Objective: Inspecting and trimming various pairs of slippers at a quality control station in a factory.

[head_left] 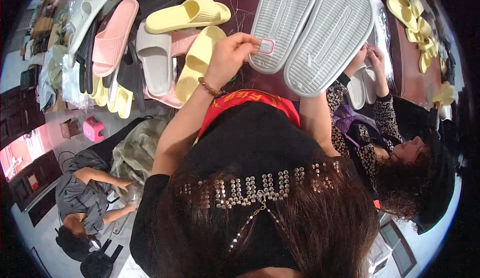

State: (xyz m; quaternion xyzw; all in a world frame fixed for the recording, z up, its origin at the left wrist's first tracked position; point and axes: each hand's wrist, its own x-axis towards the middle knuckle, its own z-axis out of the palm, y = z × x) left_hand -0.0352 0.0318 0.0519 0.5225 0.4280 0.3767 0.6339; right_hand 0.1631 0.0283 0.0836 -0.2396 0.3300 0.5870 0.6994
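Two grey slippers stand side by side with ribbed soles facing me, a left one (282, 20) and a right one (332, 38). At the heel of the left slipper is a small white sticker with a red border (266, 46). My left hand (231, 55), with a beaded bracelet at the wrist, has thumb and fingers closed in a pinch at the sticker's edge. My right forearm (315, 120) runs up behind the right slipper. That slipper hides my right hand and its fingers.
Yellow (187, 15), pink (116, 38) and grey (155, 60) slippers pile on the dark red table (240, 8) at left. More yellow slippers (401, 10) lie far right. A co-worker's hands (372, 60) work beside grey slippers (361, 85). Another person (87, 193) sits at lower left.
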